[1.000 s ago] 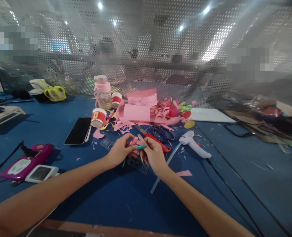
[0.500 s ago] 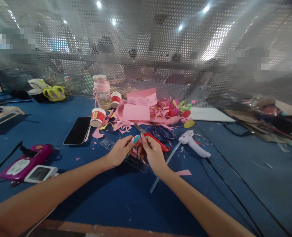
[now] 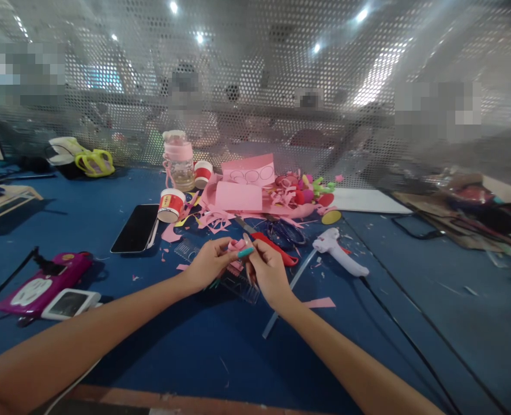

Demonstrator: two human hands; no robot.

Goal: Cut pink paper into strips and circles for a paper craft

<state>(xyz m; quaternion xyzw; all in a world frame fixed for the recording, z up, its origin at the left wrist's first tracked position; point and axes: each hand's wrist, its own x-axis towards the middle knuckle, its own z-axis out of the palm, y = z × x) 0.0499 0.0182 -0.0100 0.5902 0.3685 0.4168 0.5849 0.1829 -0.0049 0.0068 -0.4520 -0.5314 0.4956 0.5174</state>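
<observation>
My left hand (image 3: 210,263) and my right hand (image 3: 269,270) meet above the middle of the blue table. Between their fingertips is a small curled strip of pink paper (image 3: 236,245), pinched from both sides. A long turquoise nail on my left thumb points across toward my right fingers. Beneath the hands lies a clear plastic stencil ruler (image 3: 242,290), partly covered by them. Just beyond my right hand rest red-handled scissors (image 3: 281,252), and a dark blue pair of scissors (image 3: 286,233) sits behind those.
A white glue gun (image 3: 339,253) with a clear glue stick (image 3: 290,294) lies at right, its cord trailing forward. Pink paper sheets (image 3: 238,196), paper cups (image 3: 171,206) and a bottle (image 3: 178,164) stand behind. A phone (image 3: 135,229) and a purple pouch (image 3: 50,282) are left.
My fingers have shifted around the pink strip, so its curl now shows between them. The turquoise left thumbnail has swung from pointing upward to lying nearly flat toward the right.
</observation>
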